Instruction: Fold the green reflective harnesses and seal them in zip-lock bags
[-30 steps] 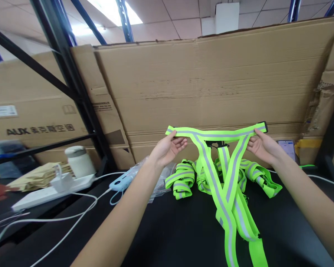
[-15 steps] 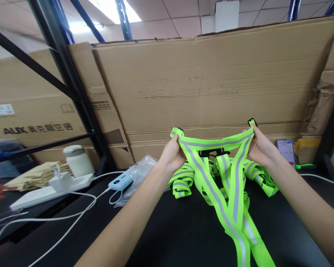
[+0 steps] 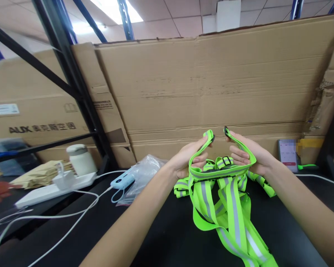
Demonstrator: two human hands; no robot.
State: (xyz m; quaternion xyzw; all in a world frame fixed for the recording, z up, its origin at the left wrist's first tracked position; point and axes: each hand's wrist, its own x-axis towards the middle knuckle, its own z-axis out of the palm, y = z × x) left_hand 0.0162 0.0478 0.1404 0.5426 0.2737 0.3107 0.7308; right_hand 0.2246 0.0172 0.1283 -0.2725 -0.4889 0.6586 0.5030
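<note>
Hands swung together, strap ends now nearly meeting. Left hand (image 3: 187,160) and right hand (image 3: 246,155) each pinch one end of vest strap (image 3: 219,171), sagging beneath fingers over table (image 3: 167,237). Folding step; next likely joining ends squarely.

The strap vest (image 3: 225,193) is bright neon green with a grey stripe along the middle of each strap, and its two ends have black tips. The desk (image 3: 167,237) is black. Near its left edge, the power strip (image 3: 52,189) and the cable (image 3: 69,218) are white, and the cup (image 3: 80,160) is cream white. The power bank (image 3: 121,181) is light blue. The cardboard sheet (image 3: 211,81) is plain brown. The rack (image 3: 72,81) is black with blue bars.
</note>
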